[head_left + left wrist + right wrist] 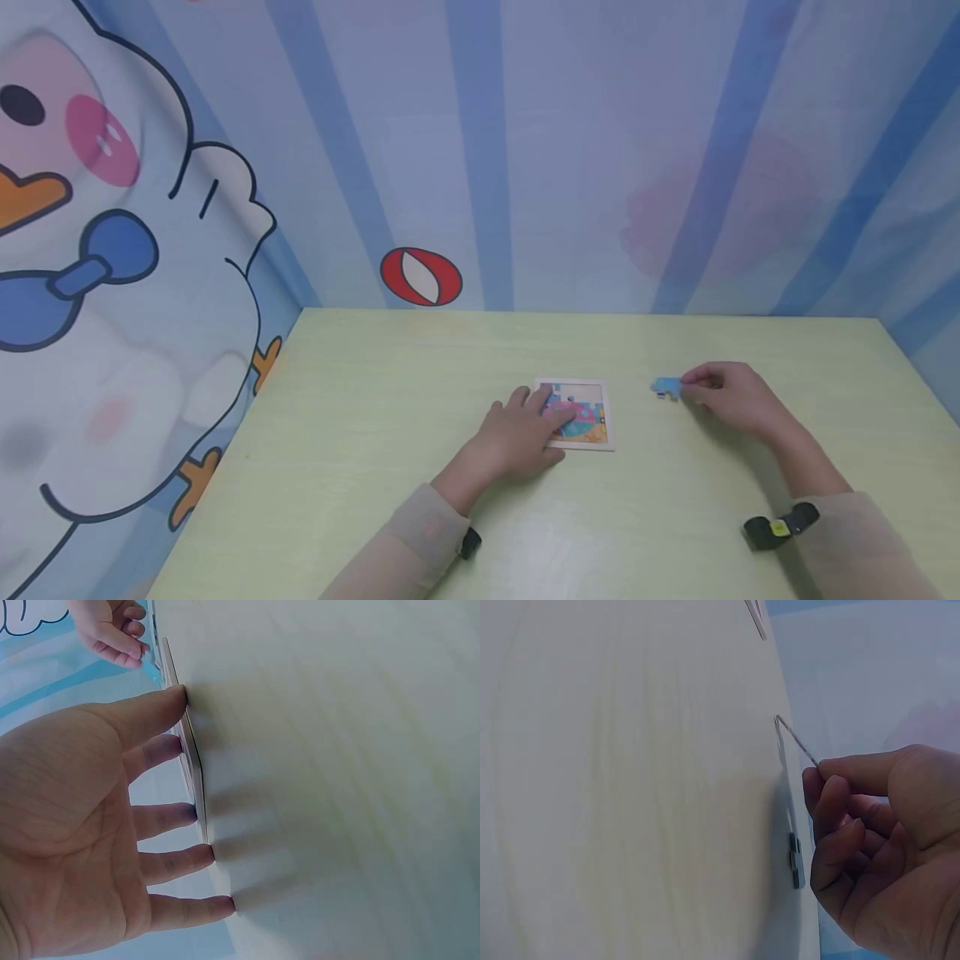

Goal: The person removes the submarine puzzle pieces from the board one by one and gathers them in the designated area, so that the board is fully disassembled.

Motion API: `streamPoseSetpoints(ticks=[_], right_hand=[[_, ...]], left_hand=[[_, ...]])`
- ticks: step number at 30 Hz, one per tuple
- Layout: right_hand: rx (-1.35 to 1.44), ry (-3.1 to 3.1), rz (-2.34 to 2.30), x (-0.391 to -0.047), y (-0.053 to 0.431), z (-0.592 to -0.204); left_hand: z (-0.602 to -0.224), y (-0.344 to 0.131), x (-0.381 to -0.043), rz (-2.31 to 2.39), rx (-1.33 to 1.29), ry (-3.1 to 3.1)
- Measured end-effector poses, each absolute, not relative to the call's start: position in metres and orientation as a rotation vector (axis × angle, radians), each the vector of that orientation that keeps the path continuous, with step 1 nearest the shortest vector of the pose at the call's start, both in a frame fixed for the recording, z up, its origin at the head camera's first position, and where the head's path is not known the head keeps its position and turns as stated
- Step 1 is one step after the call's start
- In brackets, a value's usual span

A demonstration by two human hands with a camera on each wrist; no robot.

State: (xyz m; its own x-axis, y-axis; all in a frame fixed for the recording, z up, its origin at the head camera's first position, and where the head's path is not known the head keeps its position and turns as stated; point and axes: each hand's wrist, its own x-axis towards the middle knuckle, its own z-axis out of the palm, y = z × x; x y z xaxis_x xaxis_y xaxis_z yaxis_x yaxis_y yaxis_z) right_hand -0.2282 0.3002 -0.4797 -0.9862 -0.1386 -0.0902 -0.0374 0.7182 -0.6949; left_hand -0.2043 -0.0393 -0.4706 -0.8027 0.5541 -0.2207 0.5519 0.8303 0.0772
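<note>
While the left hand (517, 437) spreads its fingers nearly straight over a puzzle tray (610, 421), gripping nothing, the right hand (738, 400) pinches a blue piece (666, 386) between thumb and forefinger. The tray lies flat on the worktop (352, 400), under the left hand's forefinger and middle fingertip and extending to the right of them. Left of the tray, the ring and little fingers reach down toward the worktop; the thumb lies at the tray's near edge, and the palm is raised. Pink, blue and orange picture parts fill the lower portion of the tray, with pale backing bare along the top, beyond the forefinger. The blue piece projects leftward from the right hand, apart from the tray, between the two hands. Seen edge-on from the right wrist, it slants to the worktop, the other fingers being curled beneath the forefinger. A small dark object (796, 860) shows beside these curled fingers; its nature cannot be told. Behind each hand come a dark band and a pale sleeve (862, 533). Beyond both hands rises a blue-striped backdrop (570, 167), with a printed bird (150, 400) far left of the left hand.
</note>
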Motion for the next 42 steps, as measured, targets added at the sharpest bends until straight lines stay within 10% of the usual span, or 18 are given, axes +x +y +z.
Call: streamPoseSetpoints(ticks=[42], right_hand=[[-0.083,2.821,-1.162,-0.222,0.296,-0.473]], left_hand=[[-0.472,-0.044,-0.197,0.067,0.84,2.753]])
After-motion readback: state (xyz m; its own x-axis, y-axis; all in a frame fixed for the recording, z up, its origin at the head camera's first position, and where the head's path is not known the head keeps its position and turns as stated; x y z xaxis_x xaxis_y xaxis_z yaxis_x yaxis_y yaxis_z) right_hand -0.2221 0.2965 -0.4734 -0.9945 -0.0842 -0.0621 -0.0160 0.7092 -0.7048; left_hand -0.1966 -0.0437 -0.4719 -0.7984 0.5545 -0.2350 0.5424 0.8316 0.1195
